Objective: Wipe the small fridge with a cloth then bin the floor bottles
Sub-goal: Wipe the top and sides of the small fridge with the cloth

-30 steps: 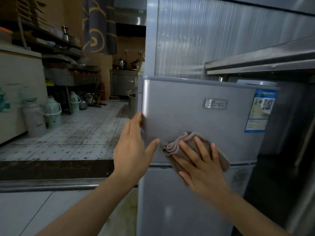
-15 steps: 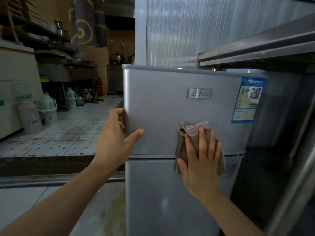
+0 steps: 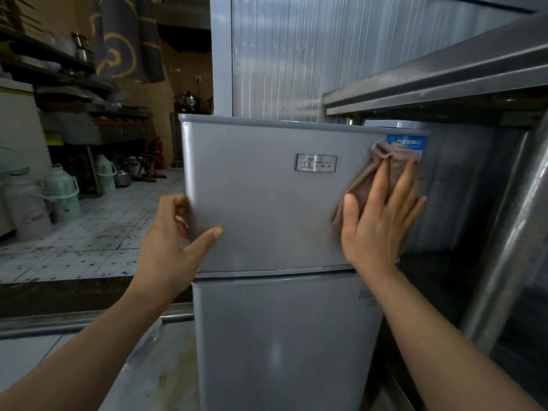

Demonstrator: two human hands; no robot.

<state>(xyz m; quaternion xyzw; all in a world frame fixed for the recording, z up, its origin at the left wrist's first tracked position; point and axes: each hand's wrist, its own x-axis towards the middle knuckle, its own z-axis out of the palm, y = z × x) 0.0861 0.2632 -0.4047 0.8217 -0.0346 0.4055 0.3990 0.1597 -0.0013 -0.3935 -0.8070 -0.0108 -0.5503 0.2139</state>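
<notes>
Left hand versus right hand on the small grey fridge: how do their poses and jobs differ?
The left hand grips the left edge of the small grey fridge's upper door, thumb on the front and fingers curled round the side; the right hand lies flat with fingers spread. The left hand is bare on metal; the right hand presses a brown cloth near the blue sticker. Both touch the upper door.

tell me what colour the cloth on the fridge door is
Brown, a dull taupe shade; the cloth shows best in the head view, the only one.
</notes>
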